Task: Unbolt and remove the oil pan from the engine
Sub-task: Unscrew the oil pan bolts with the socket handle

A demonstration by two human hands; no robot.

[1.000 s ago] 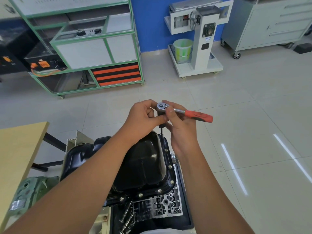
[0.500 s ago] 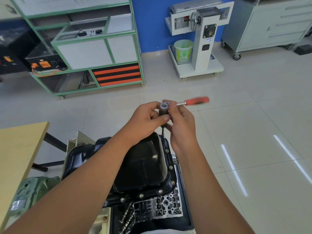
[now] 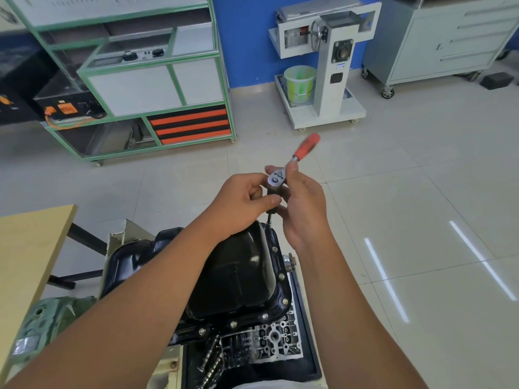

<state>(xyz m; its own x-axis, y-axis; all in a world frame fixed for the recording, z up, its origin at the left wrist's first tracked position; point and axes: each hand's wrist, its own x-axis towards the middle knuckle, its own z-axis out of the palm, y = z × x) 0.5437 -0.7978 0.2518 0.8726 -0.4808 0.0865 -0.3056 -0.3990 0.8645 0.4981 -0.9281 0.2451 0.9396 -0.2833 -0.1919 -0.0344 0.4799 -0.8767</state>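
The black oil pan (image 3: 238, 279) sits on top of the engine (image 3: 269, 341), with several bolts along its near and right flange. A ratchet (image 3: 292, 161) with an orange handle stands over the pan's far right corner, its socket extension reaching down to the flange. My left hand (image 3: 241, 203) pinches the ratchet's head and socket from the left. My right hand (image 3: 303, 203) holds the head from the right, fingers curled round it. The handle points up and to the far right and is blurred.
A wooden table (image 3: 25, 248) stands at the left. A green-framed training bench (image 3: 140, 80) is at the back left. A white machine stand (image 3: 328, 66) with a green bucket (image 3: 299, 80) and a grey drawer cabinet (image 3: 449, 40) stand beyond on the tiled floor.
The ratchet handle has swung anticlockwise, from pointing right to pointing up and to the far right. Both hands have stayed at the ratchet head.
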